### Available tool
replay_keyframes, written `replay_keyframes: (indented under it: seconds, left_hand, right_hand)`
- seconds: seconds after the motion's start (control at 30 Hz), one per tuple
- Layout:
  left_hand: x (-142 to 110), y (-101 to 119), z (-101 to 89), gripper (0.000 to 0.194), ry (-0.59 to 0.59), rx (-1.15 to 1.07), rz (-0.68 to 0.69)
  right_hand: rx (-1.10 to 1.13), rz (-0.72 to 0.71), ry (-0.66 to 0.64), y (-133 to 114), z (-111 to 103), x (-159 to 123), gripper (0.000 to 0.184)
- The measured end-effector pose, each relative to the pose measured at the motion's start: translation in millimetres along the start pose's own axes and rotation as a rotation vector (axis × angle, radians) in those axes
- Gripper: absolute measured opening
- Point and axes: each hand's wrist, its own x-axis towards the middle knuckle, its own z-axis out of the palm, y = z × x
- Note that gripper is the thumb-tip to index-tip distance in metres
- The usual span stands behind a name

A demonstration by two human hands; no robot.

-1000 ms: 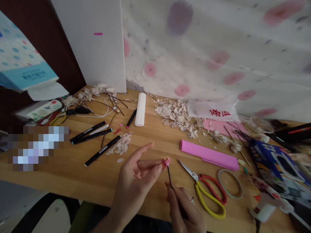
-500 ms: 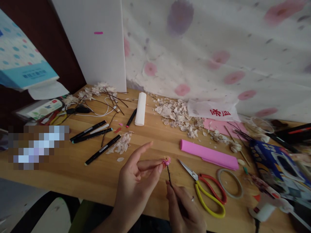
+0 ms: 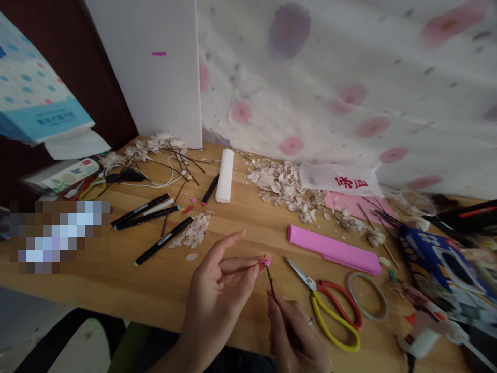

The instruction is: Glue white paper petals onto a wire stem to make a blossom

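A small pink paper flower (image 3: 265, 260) sits on top of a thin dark wire stem (image 3: 271, 285), held above the wooden table. My left hand (image 3: 217, 290) pinches the flower head between its fingertips, with one finger raised apart. My right hand (image 3: 295, 331) grips the lower part of the stem, and its fingers hide the stem's end. Red-and-yellow-handled scissors (image 3: 330, 311) lie open just right of my right hand, with their blades pointing toward the flower.
A pink paper roll (image 3: 334, 249), a tape ring (image 3: 367, 296) and heaps of pale petals (image 3: 281, 186) lie on the table. Several black markers (image 3: 163, 240), wire stems and a white roll (image 3: 224, 175) are further left. A glue gun (image 3: 423, 342) sits front right.
My hands and the flower have shifted only slightly, and my grip looks unchanged. The view has moved a little.
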Motion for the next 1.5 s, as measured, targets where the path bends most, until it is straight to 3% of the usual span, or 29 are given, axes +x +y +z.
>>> replay_keyframes:
  seconds: [0.13,0.37,0.6,0.77,1.5]
  left_hand:
    - [3.7,0.8,-3.0,0.057,0.011,0.053,0.013]
    - [5.4,0.0,-6.2,0.059,0.010,0.104,0.021]
    - [6.4,0.1,-6.2,0.058,0.019,0.114,0.006]
    - [8.9,0.6,-6.3,0.058,0.008,0.090,-0.003]
    - [12.0,-0.5,-3.8,0.060,0.004,0.056,-0.014]
  right_hand:
    - [-0.020,0.010,-0.035,3.1,-3.1,3.3,0.012]
    - [-0.086,-0.112,-0.162,13.5,-13.3,12.6,0.013]
    - [-0.015,-0.020,-0.066,7.6,-6.5,9.3,0.012]
    - [-0.001,-0.057,-0.128,8.6,-8.8,12.2,0.012]
    - [0.037,-0.073,-0.108,7.3,-7.4,15.6,0.017]
